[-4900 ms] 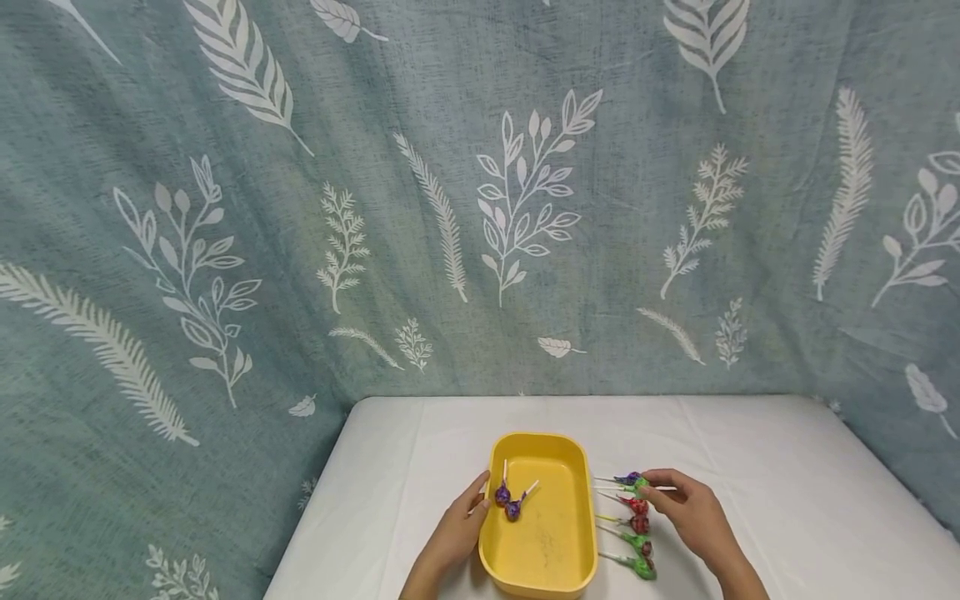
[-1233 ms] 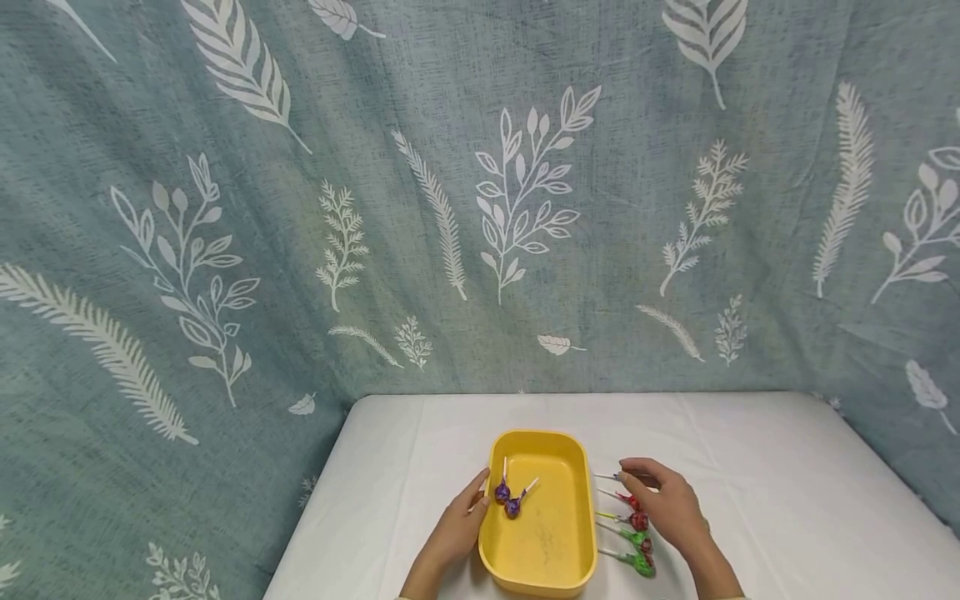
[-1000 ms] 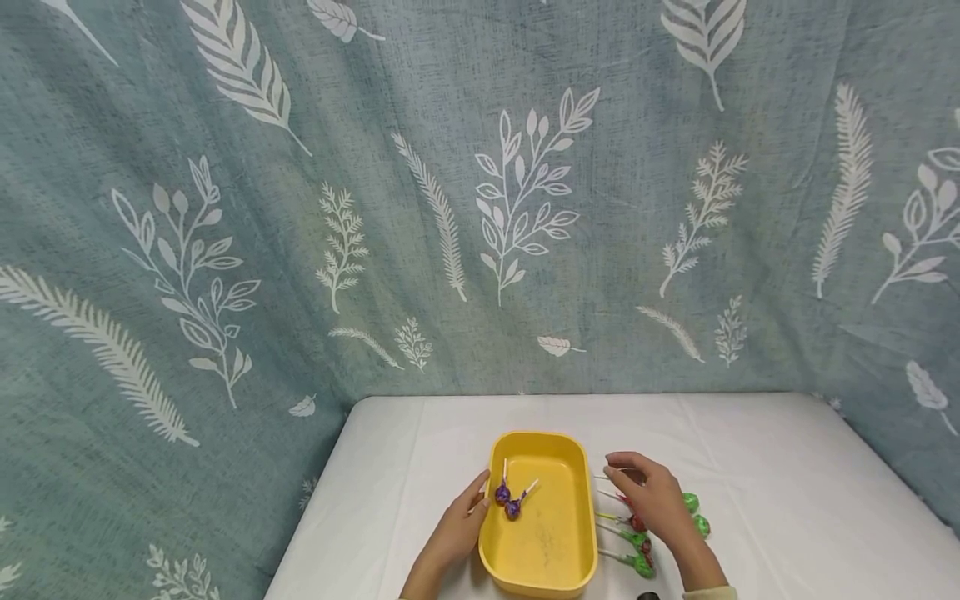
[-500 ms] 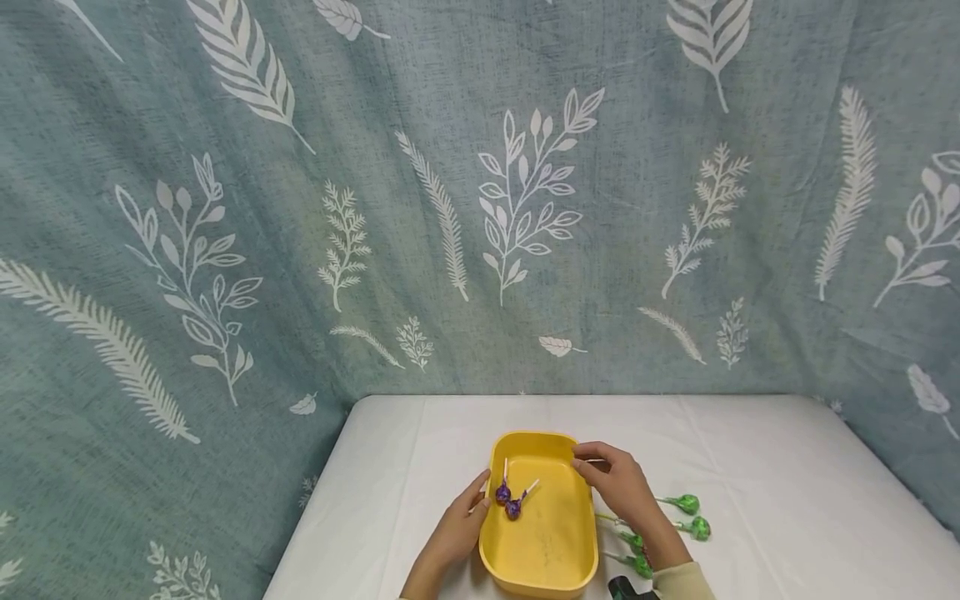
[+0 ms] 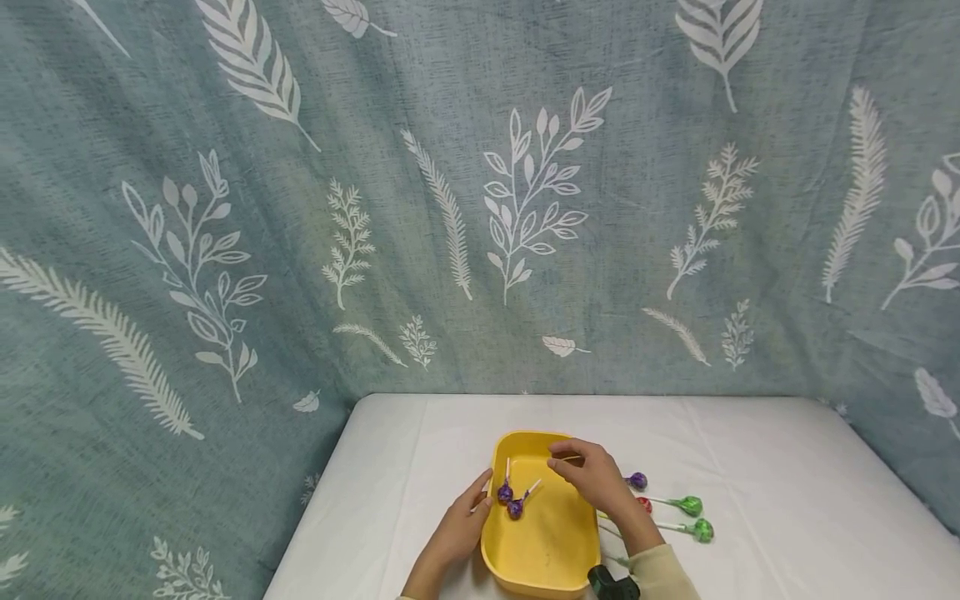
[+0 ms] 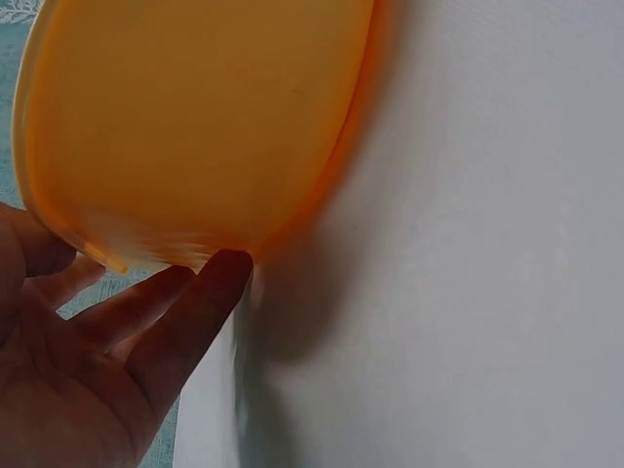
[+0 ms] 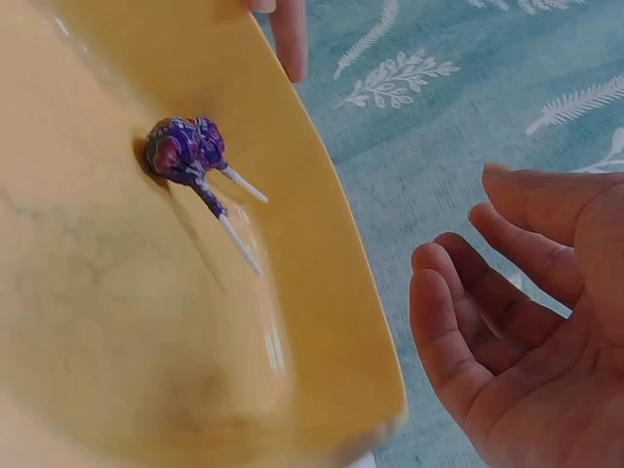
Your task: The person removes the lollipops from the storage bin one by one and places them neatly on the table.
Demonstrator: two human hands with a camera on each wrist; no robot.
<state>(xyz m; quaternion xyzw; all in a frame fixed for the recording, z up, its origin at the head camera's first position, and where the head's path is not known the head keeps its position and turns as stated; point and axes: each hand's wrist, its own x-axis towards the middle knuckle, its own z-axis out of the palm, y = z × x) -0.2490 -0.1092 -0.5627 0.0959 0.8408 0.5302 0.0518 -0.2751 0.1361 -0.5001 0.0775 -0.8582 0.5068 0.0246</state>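
Observation:
My left hand [image 5: 459, 527] grips the left rim of a yellow plastic tray [image 5: 540, 575]. In the left wrist view its fingers [image 6: 190, 317] press the outer wall, with the thumb at the rim. Two purple-wrapped lollipops [image 5: 515, 509] lie in the tray's left part, their white sticks pointing up and right. Over the tray's far right side hovers my right hand [image 5: 596, 477], fingers loosely bent and apart. The right wrist view shows nothing between the fingers and thumb of that hand [image 7: 531, 361].
Right of the tray, on the white-covered table [image 5: 780, 492], lie a purple lollipop [image 5: 637, 481], a red lollipop [image 5: 645, 505] and green lollipops [image 5: 701, 530]. My right forearm partly hides others. A leaf-patterned teal curtain [image 5: 450, 350] hangs behind and at the sides.
My right hand has moved left from the lollipop row to above the tray, uncovering green, red and purple lollipops. The left hand stays at the rim. Both lollipops in the tray lie as before.

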